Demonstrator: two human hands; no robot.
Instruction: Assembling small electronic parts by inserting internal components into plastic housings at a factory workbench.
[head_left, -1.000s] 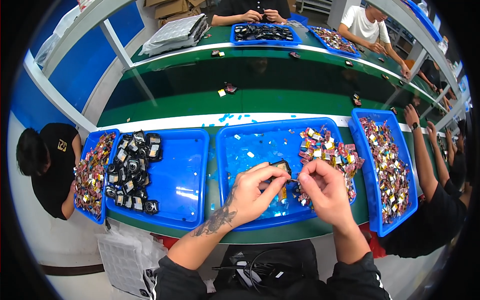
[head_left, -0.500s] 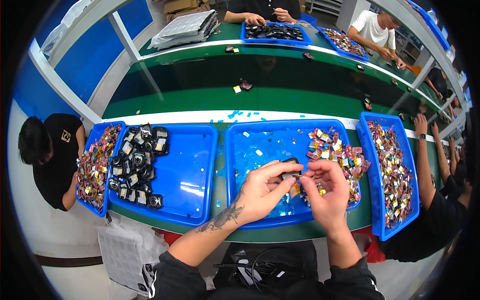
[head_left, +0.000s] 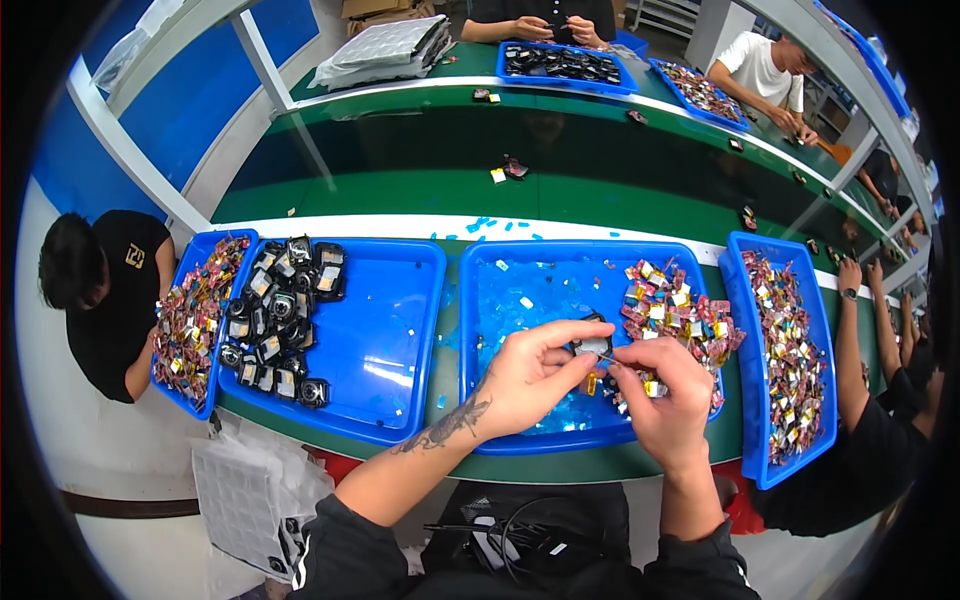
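Observation:
Over the middle blue tray (head_left: pixel 466 330), my left hand (head_left: pixel 530 375) is closed on a small black device housing (head_left: pixel 592 346) with a grey face, pinching it between thumb and fingers. My right hand (head_left: pixel 668 395) is pinched together at the housing's right side. A thin strand shows between its fingertips and the housing, too fine to name for sure. Below the hands, the tray holds bits of blue film (head_left: pixel 520 290) on the left and a heap of small red-and-white circuit boards with yellow parts (head_left: pixel 665 305) on the right.
To the left stands a blue tray (head_left: pixel 375 340) with black device housings (head_left: pixel 275 320) along its left side. Narrower trays of small boards flank both ends (head_left: pixel 188 335), (head_left: pixel 790 350). Beyond lies a green conveyor belt (head_left: pixel 400 170) with scattered parts. Other people work around the table.
My right fingers have closed in on the housing, and the thin strand now shows between them. The housing's grey face is turned more into view. The whole view has shifted slightly.

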